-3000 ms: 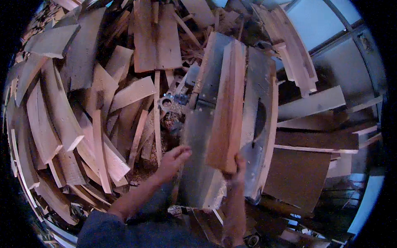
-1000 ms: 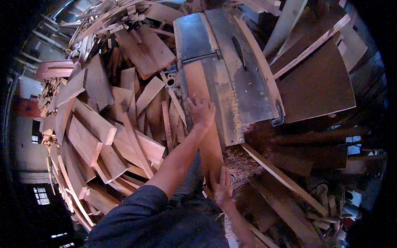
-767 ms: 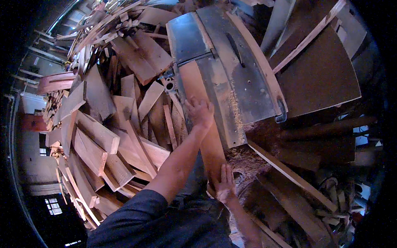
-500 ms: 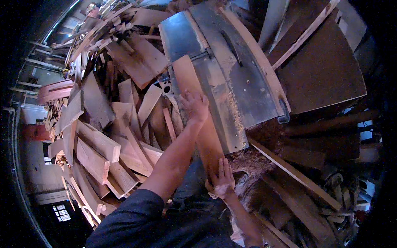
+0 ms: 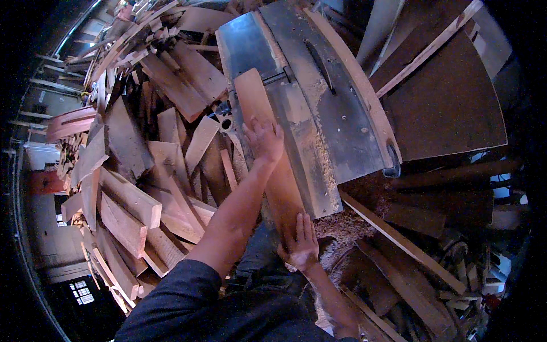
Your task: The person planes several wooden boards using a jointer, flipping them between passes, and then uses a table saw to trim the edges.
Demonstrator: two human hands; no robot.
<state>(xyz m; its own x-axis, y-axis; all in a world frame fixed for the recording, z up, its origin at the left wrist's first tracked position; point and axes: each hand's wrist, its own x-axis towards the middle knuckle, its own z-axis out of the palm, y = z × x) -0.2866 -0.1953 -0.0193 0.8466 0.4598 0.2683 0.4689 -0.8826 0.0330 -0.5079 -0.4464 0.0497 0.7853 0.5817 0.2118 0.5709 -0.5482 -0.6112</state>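
A long flat wooden board [image 5: 285, 176] lies lengthwise along the left side of a grey metal machine table [image 5: 292, 107]. My left hand [image 5: 264, 138] rests on the board past its middle, palm down and fingers spread. At the board's near end is my right hand [image 5: 301, 245], its fingers stretched flat on the wood and pointing away from me. Its thumb is partly hidden at the edge. The far end of the board reaches beside a dark slot [image 5: 279, 77] across the table. What lies under the board is hidden.
A big heap of loose planks [image 5: 128, 214] crowds the left side. Wood shavings [image 5: 347, 225] lie below the table's near edge, with a thin wooden strip [image 5: 404, 242] beside them. A large dark panel [image 5: 444, 108] stands at the right.
The board has slid a little way forward along the table, away from me. Both hands have moved with it, staying flat on the wood. The view has shifted slightly.
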